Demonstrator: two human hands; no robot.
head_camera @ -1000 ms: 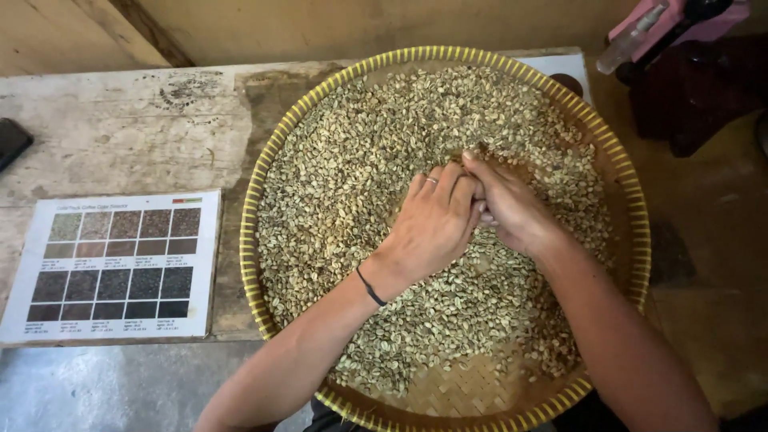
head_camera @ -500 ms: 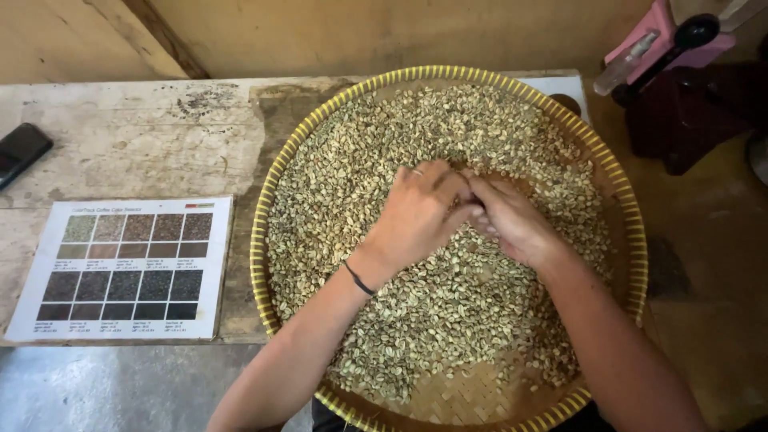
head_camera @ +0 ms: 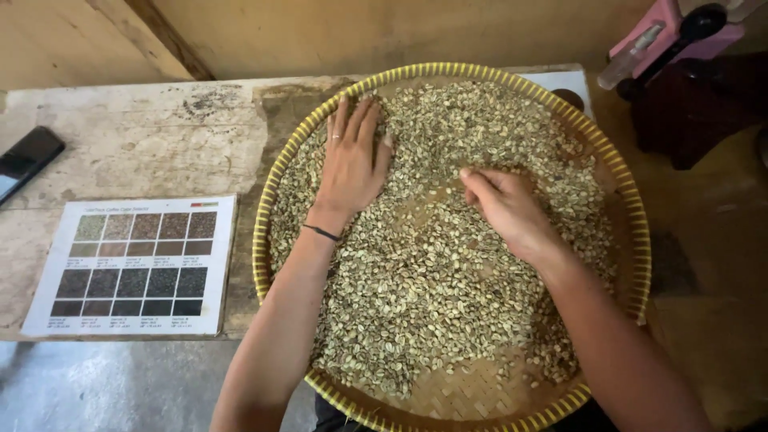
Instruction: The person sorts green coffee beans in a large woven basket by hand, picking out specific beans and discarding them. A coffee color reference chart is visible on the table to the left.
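Beans [head_camera: 432, 272] fill woven tray [head_camera: 640, 232] on table [head_camera: 136, 144]. Left hand [head_camera: 352, 164] flat, fingers spread wide on beans. Right hand [head_camera: 508, 212] loosely curled on beans, holding nothing visible.

left hand [head_camera: 352, 164] flat on beans [head_camera: 416, 288] | right hand [head_camera: 508, 208] on beans | tray [head_camera: 640, 232]

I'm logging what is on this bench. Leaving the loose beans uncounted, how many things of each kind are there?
Woven tray, holding the beans under the left hand and right hand: 1
Colour chart: 1
Phone: 1
Spray bottle: 1
Total: 4
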